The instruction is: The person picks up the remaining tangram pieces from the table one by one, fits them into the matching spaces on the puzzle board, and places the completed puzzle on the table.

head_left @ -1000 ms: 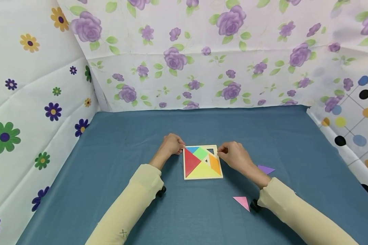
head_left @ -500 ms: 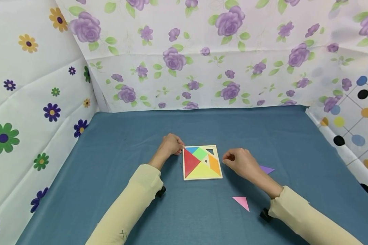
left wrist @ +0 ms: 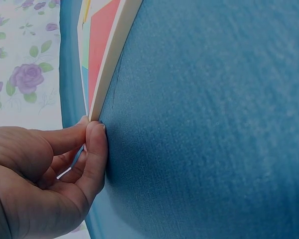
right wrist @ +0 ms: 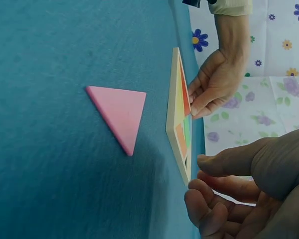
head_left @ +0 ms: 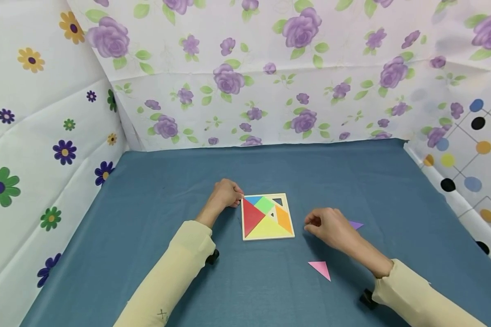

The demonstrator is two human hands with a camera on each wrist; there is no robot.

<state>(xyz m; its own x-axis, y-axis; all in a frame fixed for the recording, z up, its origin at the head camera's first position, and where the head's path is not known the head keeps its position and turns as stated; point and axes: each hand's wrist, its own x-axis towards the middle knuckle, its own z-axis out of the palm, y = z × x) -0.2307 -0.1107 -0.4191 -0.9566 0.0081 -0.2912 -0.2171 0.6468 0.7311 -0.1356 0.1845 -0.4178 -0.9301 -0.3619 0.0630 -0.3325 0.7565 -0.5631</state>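
A square wooden tangram tray (head_left: 268,238) lies on blue cloth. In it sit red (head_left: 251,217), yellow (head_left: 269,228), blue (head_left: 253,199), green (head_left: 264,205) and orange (head_left: 284,220) pieces, with two gaps toward the upper right. My left hand (head_left: 226,193) pinches the tray's far left corner between thumb and fingertips; the left wrist view shows this grip up close. Right of the tray, my right hand (head_left: 328,228) hovers with loosely curled fingers and holds nothing. Below it lies a pink triangle (head_left: 321,270). A purple triangle (head_left: 356,225) is partly hidden behind the right hand.
Blue cloth (head_left: 180,181) covers the table. A curtain with purple roses (head_left: 229,79) hangs along the back edge. Flower-print cloth (head_left: 28,122) rises on the left and dotted cloth (head_left: 470,159) on the right.
My right hand has moved away from the tray's upper right corner, rightward and toward me. My left hand stays at its corner, and the tray pieces look the same.
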